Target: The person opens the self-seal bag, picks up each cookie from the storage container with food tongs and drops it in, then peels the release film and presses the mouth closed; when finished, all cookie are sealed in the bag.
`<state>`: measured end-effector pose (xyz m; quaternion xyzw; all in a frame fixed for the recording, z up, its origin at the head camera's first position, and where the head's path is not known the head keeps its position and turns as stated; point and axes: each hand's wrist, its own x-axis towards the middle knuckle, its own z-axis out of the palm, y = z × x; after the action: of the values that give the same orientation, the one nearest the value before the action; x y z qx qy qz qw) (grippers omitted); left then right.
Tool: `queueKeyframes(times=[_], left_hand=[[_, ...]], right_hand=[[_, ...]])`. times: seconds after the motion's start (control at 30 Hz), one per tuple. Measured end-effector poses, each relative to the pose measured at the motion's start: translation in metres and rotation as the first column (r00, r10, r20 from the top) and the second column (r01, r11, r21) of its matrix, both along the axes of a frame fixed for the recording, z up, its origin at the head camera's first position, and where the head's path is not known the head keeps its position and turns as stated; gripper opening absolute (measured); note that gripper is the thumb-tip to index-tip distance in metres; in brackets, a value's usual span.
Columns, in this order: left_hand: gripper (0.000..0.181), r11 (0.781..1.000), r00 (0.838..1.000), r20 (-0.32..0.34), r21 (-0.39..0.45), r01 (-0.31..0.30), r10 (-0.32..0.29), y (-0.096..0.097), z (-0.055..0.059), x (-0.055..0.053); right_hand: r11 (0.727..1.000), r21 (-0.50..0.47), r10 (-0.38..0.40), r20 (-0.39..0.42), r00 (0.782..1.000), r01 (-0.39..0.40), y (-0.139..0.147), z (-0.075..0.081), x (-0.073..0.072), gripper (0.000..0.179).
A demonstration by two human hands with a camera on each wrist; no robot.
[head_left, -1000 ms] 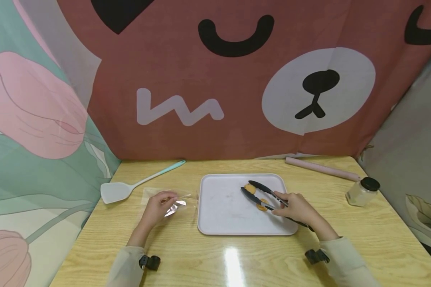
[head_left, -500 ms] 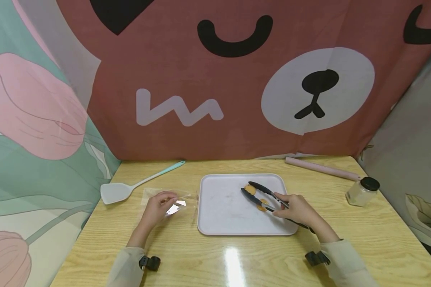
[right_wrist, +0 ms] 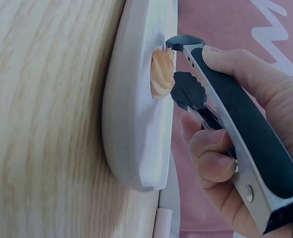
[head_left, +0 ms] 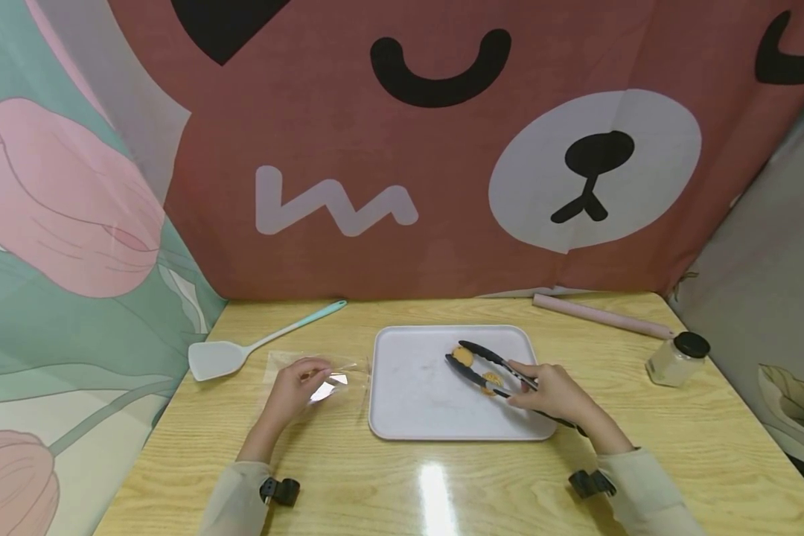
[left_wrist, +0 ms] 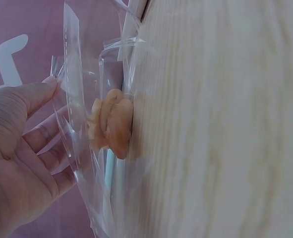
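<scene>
The right hand (head_left: 557, 391) grips one pair of black tongs (head_left: 469, 371), spread moderately, tips either side of the far cookie (head_left: 463, 356), though whether they press it cannot be told; the left hand (head_left: 291, 388) pinches one clear bag (left_wrist: 74, 39), probably limp and slippery, left of the single tray (head_left: 409, 402). Two cookies sit on the tray's right half, the near cookie (head_left: 492, 378) partly under a tong arm, with several overlapping, uncountable bagged cookies (left_wrist: 119, 126); likely light and brittle, each suits a gentle hold across its rim.

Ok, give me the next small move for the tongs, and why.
Probably squeeze the tongs gently on the farther cookie: it appears between their tips, and the left hand pinches the clear bag, where other cookies already show.
</scene>
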<state>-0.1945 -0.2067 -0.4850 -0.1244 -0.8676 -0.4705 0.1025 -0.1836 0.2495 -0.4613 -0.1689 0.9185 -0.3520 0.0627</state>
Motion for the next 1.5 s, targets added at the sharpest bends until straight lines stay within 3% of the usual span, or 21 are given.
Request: queueKeyframes(times=[0.43,0.87,1.5], left_hand=[[0.007,1.0,1.0,0.002,-0.02,-0.01,0.01,0.001,0.0,0.0],[0.008,1.0,1.0,0.012,0.005,-0.012,0.012,0.001,0.003,0.001],[0.011,0.999,0.998,0.056,-0.012,-0.036,0.037,0.001,0.008,0.003]], right_hand=[[0.994,-0.024,0.105,-0.016,0.994,-0.106,-0.014,-0.001,0.0,0.07],[0.966,-0.041,0.251,-0.06,0.966,-0.253,-0.047,0.002,0.0,0.067],[0.929,-0.021,0.368,-0.041,0.929,-0.369,-0.105,0.01,-0.004,0.067]])
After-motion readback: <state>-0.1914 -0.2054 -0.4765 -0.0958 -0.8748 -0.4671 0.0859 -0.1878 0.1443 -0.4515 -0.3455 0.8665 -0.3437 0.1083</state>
